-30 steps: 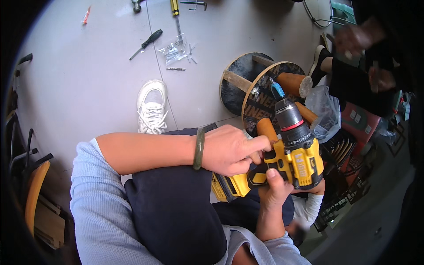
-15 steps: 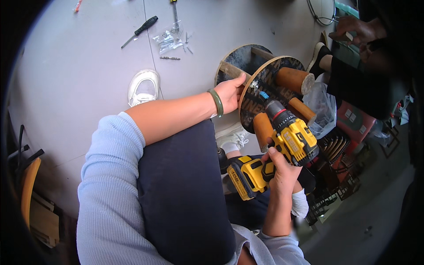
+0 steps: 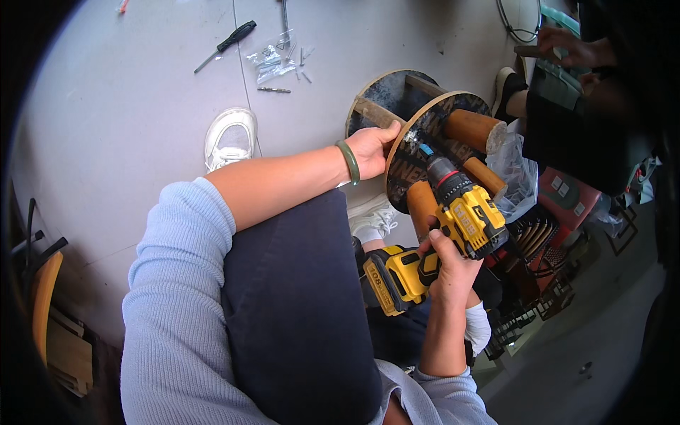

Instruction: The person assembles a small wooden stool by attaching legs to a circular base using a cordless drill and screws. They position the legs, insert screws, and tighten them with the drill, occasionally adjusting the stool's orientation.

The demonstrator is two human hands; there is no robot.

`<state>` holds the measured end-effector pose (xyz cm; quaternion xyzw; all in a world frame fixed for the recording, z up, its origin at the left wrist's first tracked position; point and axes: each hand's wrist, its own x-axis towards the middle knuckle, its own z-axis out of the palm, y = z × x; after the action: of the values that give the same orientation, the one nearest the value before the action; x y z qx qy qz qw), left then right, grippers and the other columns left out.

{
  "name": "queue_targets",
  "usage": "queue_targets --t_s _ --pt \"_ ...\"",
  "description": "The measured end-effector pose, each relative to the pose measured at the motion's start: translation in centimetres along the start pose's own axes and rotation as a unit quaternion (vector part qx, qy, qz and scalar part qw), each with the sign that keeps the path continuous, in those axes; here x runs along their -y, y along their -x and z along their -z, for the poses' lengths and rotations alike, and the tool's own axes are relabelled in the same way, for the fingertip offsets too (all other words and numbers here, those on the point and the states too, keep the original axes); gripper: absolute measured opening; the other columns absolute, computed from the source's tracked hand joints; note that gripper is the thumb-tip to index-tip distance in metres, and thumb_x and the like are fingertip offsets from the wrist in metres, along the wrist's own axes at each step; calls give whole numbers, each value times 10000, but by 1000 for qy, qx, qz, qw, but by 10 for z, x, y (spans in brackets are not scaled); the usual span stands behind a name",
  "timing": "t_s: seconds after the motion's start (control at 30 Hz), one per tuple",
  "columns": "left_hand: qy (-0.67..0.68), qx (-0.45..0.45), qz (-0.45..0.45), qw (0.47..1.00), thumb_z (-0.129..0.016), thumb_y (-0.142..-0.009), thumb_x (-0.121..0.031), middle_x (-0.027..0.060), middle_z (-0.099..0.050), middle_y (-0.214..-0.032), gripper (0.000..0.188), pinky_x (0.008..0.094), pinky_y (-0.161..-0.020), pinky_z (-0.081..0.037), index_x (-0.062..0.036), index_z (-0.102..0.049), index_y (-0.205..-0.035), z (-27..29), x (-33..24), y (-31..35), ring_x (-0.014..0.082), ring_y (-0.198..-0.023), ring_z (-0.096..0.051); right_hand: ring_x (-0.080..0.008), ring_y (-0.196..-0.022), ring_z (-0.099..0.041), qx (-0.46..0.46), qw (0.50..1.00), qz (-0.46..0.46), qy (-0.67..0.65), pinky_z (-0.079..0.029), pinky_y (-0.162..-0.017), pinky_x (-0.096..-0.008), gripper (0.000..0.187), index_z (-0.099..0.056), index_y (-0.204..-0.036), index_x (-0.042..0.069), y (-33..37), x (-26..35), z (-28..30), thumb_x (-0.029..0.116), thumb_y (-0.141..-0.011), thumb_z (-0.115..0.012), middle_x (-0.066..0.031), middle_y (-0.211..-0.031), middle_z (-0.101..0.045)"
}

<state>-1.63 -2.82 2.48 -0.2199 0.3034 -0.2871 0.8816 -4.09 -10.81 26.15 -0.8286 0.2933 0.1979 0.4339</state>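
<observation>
My right hand (image 3: 452, 268) is wrapped round the grip of a yellow and black cordless drill (image 3: 471, 216). A blue-banded bit (image 3: 426, 149) in its chuck points at the printed dark face of a round board (image 3: 425, 166), beside pale crumbs; whether it touches the board I cannot tell. This board and a second round one (image 3: 365, 95) are joined by wooden slats (image 3: 380, 113). Orange-brown round wooden legs (image 3: 473, 130) stick out from the near board. My left hand (image 3: 373, 150), below a green bangle, grips the near board's rim by a slat, its fingers partly hidden behind.
On the floor lie a black screwdriver (image 3: 235, 37), a plastic bag of screws (image 3: 271, 62), loose screws and a drill bit (image 3: 274, 90). At the right, a co-worker's hand (image 3: 570, 48) holds a flat piece. A clear plastic bag (image 3: 516, 173) and a red box (image 3: 567, 195) are behind the legs.
The drill has tilted and shifted slightly, its bit staying by the same spot on the board. My left hand keeps its hold. The co-worker's hand and flat piece have moved a little left.
</observation>
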Motion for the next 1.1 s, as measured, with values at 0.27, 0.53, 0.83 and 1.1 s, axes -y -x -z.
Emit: queue_targets --t_s 0.27,0.53,0.83,1.1 --pt "-7 13 -2 1000 -536 -958 -299 102 -618 -1131 338 429 -1016 -427 -39 -556 -1175 5 1 -4 238 -1088 -573 -146 -635 -602 28 998 10 48 -509 -588 -268 410 -555 -1138 -25 -1 12 0 -29 -749 -682 -124 -942 -654" --pt "-10 19 -10 1000 -540 -956 -307 95 -617 -1138 344 427 -1020 -423 -40 -563 -1172 8 3 -5 231 -1091 -569 -124 -641 -595 56 988 -7 142 -500 -584 -258 346 -584 -1086 -25 -9 40 3 -23 -753 -679 -89 -907 -643" --pt "3 26 -11 1000 -520 -966 -306 91 -619 -1138 336 417 -990 -453 -41 -566 -1168 9 4 -8 228 -1075 -583 -138 -604 -577 94 986 -27 132 -492 -536 -264 310 -588 -1051 -24 -19 51 2 -1 -754 -672 -76 -883 -610" --pt "16 9 -6 1000 -525 -965 -298 96 -630 -1116 328 413 -980 -462 -38 -573 -1159 6 4 -7 228 -1055 -593 -136 -603 -574 102 986 -27 127 -488 -522 -258 310 -588 -1049 -18 -20 51 0 -11 -751 -672 -75 -877 -607"
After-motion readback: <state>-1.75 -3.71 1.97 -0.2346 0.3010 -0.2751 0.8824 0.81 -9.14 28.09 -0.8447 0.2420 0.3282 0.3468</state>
